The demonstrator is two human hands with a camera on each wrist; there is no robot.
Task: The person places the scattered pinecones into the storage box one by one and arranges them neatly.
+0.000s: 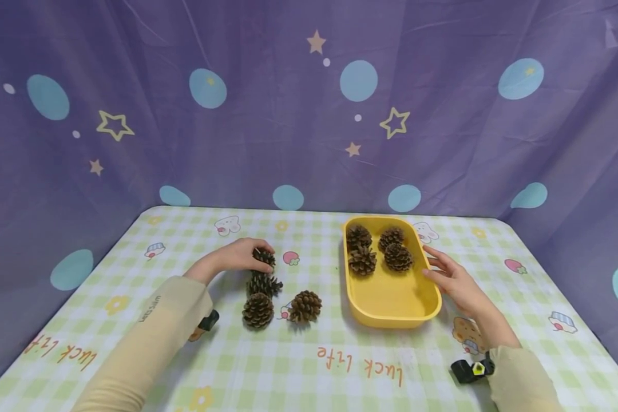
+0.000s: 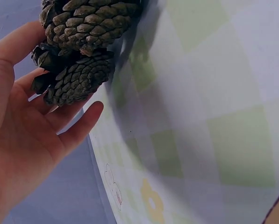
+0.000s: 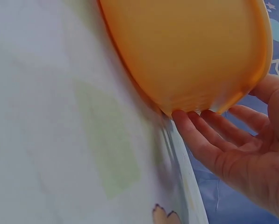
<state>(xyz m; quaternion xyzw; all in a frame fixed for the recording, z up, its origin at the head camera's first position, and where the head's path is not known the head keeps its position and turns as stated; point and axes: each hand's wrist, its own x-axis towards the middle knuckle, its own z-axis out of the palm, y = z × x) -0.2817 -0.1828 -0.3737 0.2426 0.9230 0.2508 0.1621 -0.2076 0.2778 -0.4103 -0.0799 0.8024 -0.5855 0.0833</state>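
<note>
On the counter (image 1: 309,366), w/ green-checked cloth printed "luck life" and purple star-and-dot drape behind and at both sides, left hand (image 1: 239,256) curls its fingers (image 2: 78,130) round the far pine cone (image 1: 264,257). Three more cones (image 1: 278,300) lie just near of it, left of centre. Right hand (image 1: 450,280), fingers (image 3: 200,135) spread, straight, touches right wall of yellow tray (image 1: 391,303) w/ four cones (image 1: 378,249) at its far end.

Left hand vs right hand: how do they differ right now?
The left hand curls its fingers round a pine cone on the tablecloth; the right hand holds nothing. The left hand sits by three more loose pine cones; the right hand lies with straight fingers against the outer side of the yellow tray, which holds four cones. Both wear a beige sleeve and a wrist camera.
</note>
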